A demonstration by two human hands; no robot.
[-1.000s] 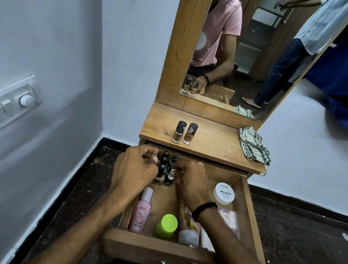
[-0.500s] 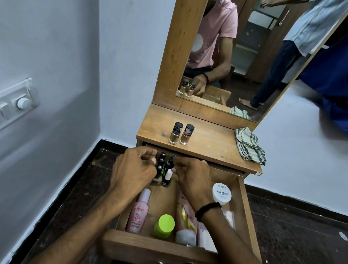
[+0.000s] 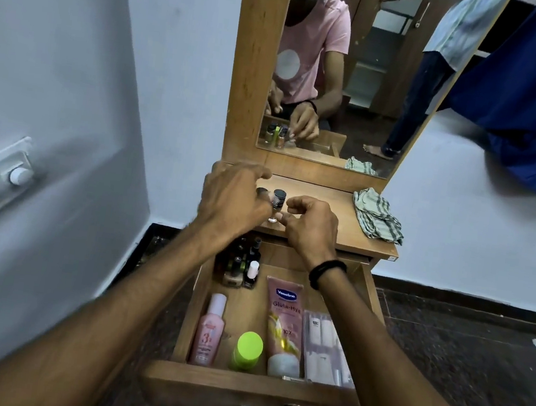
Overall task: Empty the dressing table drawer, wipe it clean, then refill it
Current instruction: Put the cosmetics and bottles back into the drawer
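Both hands are hovering over the table point(image 3: 326, 210), above the open drawer point(image 3: 236, 391). The right hand point(image 3: 310, 228) is pinching the lower part of a dark-capped nail polish bottle point(image 3: 279, 198) that is standing on the table between the two hands. The left hand point(image 3: 233, 198) is curling its fingers just beside this bottle; I cannot tell if it is holding anything. More small bottles point(image 3: 245, 267) are standing in the drawer's back left corner, below the left wrist.
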